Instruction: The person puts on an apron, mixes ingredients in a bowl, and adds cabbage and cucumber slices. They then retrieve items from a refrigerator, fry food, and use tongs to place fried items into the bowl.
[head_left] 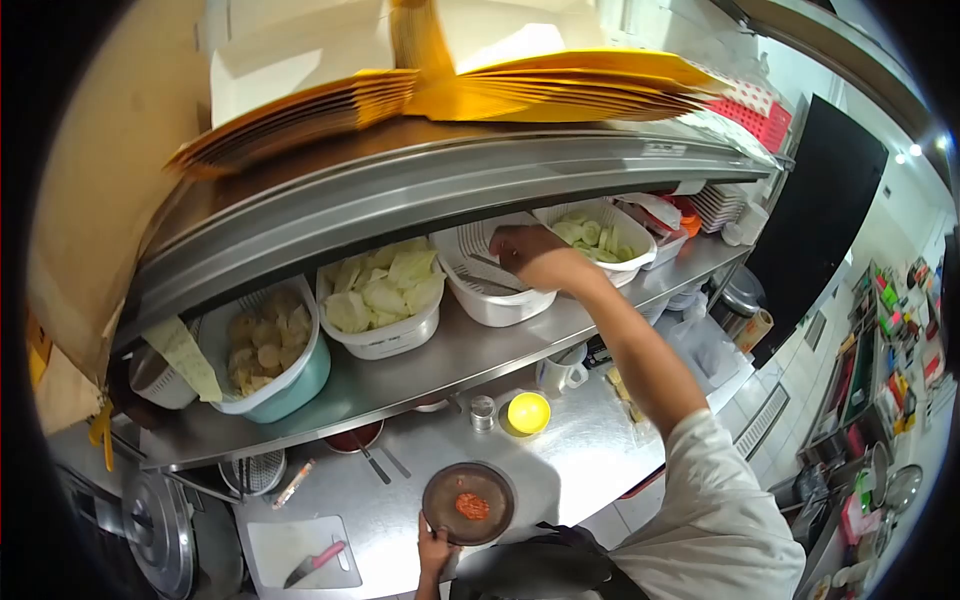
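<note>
The plate [441, 500], brown and round, is at the bottom centre of the frame, with 1 patch of red paste [472, 506] near its middle; the left hand [435, 548] grips its lower-left rim; the right hand [530, 256], at the upper centre, reaches over a white basket [505, 309], its fingers bent, and I cannot tell whether they hold anything; the plate is over the near edge of the steel counter [420, 440].

Above the plate, a yellow bowl [529, 412] stands just beside a metal tin [483, 413], with a jug [560, 375] behind them; at the lower left, 1 knife [315, 563] with a pink handle lies on a white board [270, 540].

On the shelf [450, 357] across the middle, the basket stands between 2 white tubs: the left one holds pale green leaves [385, 290], the right one green slices [600, 237]; farther left, a teal tub [290, 396] holds pale chunks [265, 345]; yellow sheets [580, 85] fan out along the top.
</note>
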